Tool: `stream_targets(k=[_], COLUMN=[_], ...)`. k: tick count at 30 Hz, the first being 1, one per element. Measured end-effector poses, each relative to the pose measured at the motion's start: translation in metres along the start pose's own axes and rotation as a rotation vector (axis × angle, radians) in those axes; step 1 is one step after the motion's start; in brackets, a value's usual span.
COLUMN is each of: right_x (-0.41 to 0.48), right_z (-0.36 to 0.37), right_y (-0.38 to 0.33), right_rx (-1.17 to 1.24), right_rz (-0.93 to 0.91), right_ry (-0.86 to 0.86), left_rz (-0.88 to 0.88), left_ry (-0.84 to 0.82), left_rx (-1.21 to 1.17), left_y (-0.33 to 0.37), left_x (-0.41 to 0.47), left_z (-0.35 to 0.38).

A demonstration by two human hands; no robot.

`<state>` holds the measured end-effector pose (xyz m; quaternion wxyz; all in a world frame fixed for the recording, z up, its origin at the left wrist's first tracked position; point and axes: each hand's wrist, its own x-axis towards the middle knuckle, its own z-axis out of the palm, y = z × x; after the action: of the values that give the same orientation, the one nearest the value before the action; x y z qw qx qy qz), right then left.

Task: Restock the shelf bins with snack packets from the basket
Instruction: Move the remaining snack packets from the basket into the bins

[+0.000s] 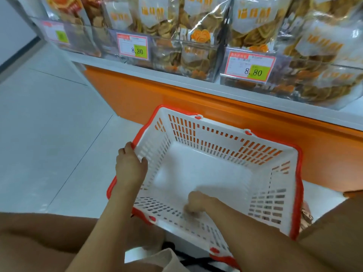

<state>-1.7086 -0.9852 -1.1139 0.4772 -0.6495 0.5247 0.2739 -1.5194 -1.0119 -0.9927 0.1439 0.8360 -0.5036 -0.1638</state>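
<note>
Reaching down into the basket [216,138], the right hand [196,203] is low by the near wall. It is blurry. Its fingers look bent, but one cannot tell if they hold anything. The person's bare knees [39,232] show at the bottom, one on each side.

A bit farther, the left hand [130,165] grips the left rim of the basket. Its fingers curl over the red edge and its thumb is inside, on the white wall. The basket is white with a red rim and many little slots. Its white bottom shows. It sits on the pale floor [49,124], just beside the orange base [176,99] of the shelf [137,70].

Up on the shelf stand clear bins [186,55] in a row. The snack packets [253,22] are in these bins, standing up and packed close together. Two price tags [133,47] on the bin fronts read 8.80.
</note>
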Motion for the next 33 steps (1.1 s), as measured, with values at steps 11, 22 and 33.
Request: stream_targets(k=[11, 22, 33], right_x=[-0.005, -0.136, -0.207], right_z=[-0.025, -0.133, -0.144], right_y=[0.006, -0.027, 0.006], right_rx=[0.008, 0.331, 0.26], right_rz=[0.098, -0.455, -0.577], right_ry=[0.036, 0.54, 1.075], left_rz=[-0.023, -0.013, 0.078], left_ry=[-0.014, -0.277, -0.194], left_rx=[-0.039, -0.39, -0.811], left_y=[0.006, 0.054, 0.122], left_x=[-0.004, -0.018, -0.045], left_z=[-0.003, -0.027, -0.028])
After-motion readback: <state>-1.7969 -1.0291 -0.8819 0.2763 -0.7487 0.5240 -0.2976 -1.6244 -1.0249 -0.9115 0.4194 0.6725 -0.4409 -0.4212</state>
